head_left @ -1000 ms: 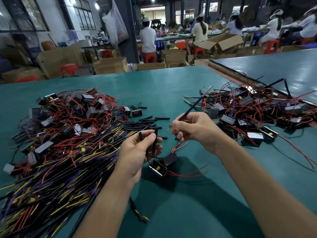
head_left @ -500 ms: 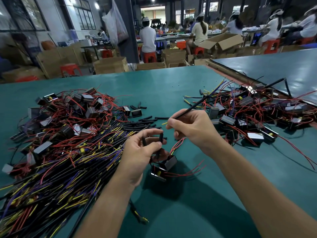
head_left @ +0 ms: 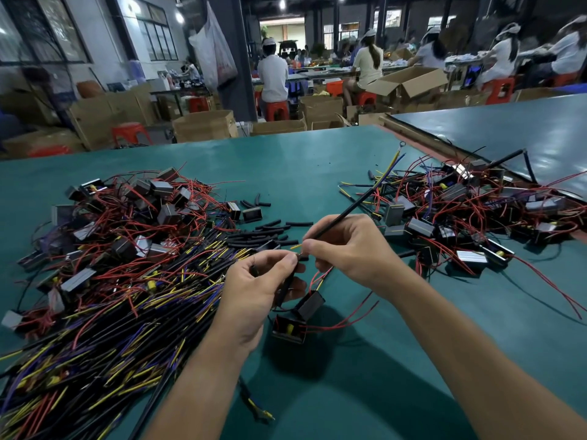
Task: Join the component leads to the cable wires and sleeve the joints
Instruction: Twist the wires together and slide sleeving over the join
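My right hand point(head_left: 351, 249) grips a black cable point(head_left: 355, 204) that slants up and right; its yellow and blue wires end near a ring terminal point(head_left: 402, 143). A short yellow wire tip point(head_left: 295, 246) sticks out left of the fingers. My left hand point(head_left: 257, 287) pinches a black sleeve point(head_left: 287, 285) right beside that tip. Below both hands two black box components point(head_left: 289, 328) hang or rest on the green table point(head_left: 301, 173), with red leads point(head_left: 349, 317) curving right. Loose black sleeves point(head_left: 270, 231) lie just beyond my hands.
A big heap of black cables with yellow and purple wires point(head_left: 111, 312) fills the left, topped by boxed components with red leads point(head_left: 127, 211). Another heap of components point(head_left: 460, 217) lies at the right. Cardboard boxes point(head_left: 203, 125) and seated workers stand beyond the table's far edge.
Both hands have come together and risen slightly. The cable in my right hand has swung more upright, and my left fingers have brought the sleeve up to its wire end.
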